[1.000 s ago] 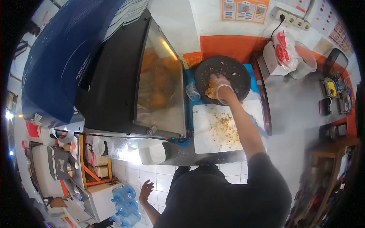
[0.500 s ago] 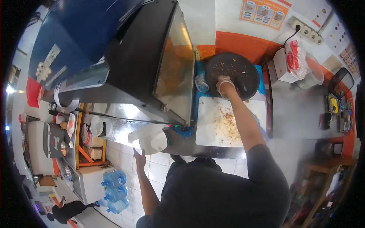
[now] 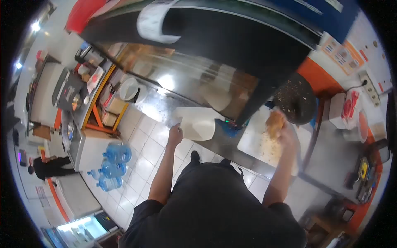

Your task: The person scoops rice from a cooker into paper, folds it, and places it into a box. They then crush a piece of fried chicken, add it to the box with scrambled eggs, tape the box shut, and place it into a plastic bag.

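Holding crumb-coated piece (image 3: 274,125) in right hand's (image 3: 285,135) grip, at three o'clock, above white board (image 3: 251,138), near dark mortar (image 3: 294,97) at piece's one o'clock. Pinching white container (image 3: 198,127) with left hand (image 3: 175,135), at container's nine-o'clock edge.

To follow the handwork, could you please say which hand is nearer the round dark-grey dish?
Right. The right hand is just beside the dish, over the white rectangular board; the left hand is farther off, at the white open-topped box.
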`<action>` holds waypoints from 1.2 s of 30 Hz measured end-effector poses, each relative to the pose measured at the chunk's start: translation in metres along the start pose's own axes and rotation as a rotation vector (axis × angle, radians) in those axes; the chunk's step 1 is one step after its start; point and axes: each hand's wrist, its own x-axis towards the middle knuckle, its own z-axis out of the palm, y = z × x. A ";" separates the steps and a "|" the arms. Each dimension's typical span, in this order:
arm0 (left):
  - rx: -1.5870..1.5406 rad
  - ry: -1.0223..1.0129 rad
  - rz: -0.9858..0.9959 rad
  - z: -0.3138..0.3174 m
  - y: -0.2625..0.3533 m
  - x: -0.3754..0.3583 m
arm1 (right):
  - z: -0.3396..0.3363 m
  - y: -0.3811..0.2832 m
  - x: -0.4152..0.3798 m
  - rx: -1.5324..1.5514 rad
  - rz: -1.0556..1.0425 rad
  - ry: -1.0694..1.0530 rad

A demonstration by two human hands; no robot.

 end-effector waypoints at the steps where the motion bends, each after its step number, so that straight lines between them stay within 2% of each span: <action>1: 0.062 -0.013 0.043 -0.006 0.008 -0.002 | 0.025 0.016 -0.003 -0.034 0.070 -0.094; 2: 0.126 -0.028 0.089 -0.011 0.017 -0.001 | 0.052 0.032 0.000 -0.090 0.116 -0.230; 5: 0.124 -0.098 0.155 -0.022 0.027 0.003 | 0.156 0.065 0.033 -0.374 0.135 -0.439; 7: 0.143 -0.094 0.206 -0.026 0.025 0.007 | 0.196 0.101 0.073 -0.552 -0.027 -0.492; 8: 0.160 -0.081 0.262 -0.027 0.023 0.008 | 0.214 0.115 0.091 -0.852 -0.091 -0.440; 9: 0.132 0.024 0.387 -0.023 0.013 0.010 | 0.232 0.128 0.106 -1.152 -0.154 -0.379; 10: 0.124 0.019 0.384 -0.024 0.008 0.013 | 0.251 0.139 0.118 -1.157 -0.145 -0.378; 12: 0.150 -0.032 0.412 -0.024 0.000 0.023 | 0.278 0.161 0.134 -1.523 0.184 -0.179; 13: 0.133 -0.039 0.410 -0.024 -0.005 0.026 | 0.280 0.174 0.133 -1.535 0.198 -0.176; 15: 0.142 -0.044 0.397 -0.026 -0.008 0.033 | 0.279 0.196 0.124 -2.168 -0.199 -0.248; 16: 0.128 -0.048 0.395 -0.030 -0.005 0.036 | 0.281 0.192 0.121 -2.180 -0.187 -0.251; 18: 0.065 -0.114 0.247 -0.039 0.007 0.026 | 0.281 0.175 0.100 -1.529 -0.072 -0.012; 19: 0.057 -0.127 0.251 -0.043 0.012 0.018 | 0.270 0.172 0.086 -1.536 -0.060 -0.001; 21: 0.170 -0.013 0.295 -0.049 0.023 -0.004 | 0.245 0.165 0.052 -0.991 0.251 0.244; 22: 0.103 -0.226 0.358 -0.049 0.029 -0.022 | 0.228 0.178 0.040 -0.995 0.236 0.271; 23: 0.037 -0.438 0.427 -0.050 0.043 -0.036 | 0.201 0.201 0.029 -0.471 0.133 0.509; 24: -0.201 -0.792 0.433 -0.073 0.107 -0.053 | 0.183 0.210 0.016 0.066 0.013 0.697; 25: -0.295 -0.892 0.535 -0.060 0.138 -0.075 | 0.180 0.202 0.003 0.058 -0.015 0.708; 26: -0.397 -1.026 0.491 -0.060 0.182 -0.093 | 0.181 0.193 -0.008 0.097 -0.091 0.897; 27: -0.358 -0.808 0.742 -0.039 0.205 -0.111 | 0.181 0.185 -0.012 0.143 -0.169 1.065; 28: -0.363 -0.553 1.015 -0.032 0.241 -0.117 | 0.163 0.182 -0.020 0.145 -0.185 1.032; 30: -0.285 -0.648 0.918 -0.010 0.283 -0.134 | 0.111 0.186 -0.038 0.108 -0.302 0.961; 31: -0.262 -0.681 0.870 0.000 0.301 -0.140 | 0.124 0.152 -0.038 0.121 -0.266 1.034; 32: -0.199 -0.686 0.923 0.009 0.316 -0.144 | 0.147 0.105 -0.045 0.129 -0.228 1.110; 33: -0.177 -0.673 0.918 0.028 0.324 -0.152 | 0.148 0.087 -0.049 0.133 -0.267 1.192; 35: -0.158 -0.646 0.908 0.077 0.338 -0.160 | 0.123 0.079 -0.064 0.049 -0.308 1.158; 36: -0.219 -0.750 0.798 0.100 0.345 -0.160 | 0.114 0.082 -0.076 -0.027 -0.347 1.143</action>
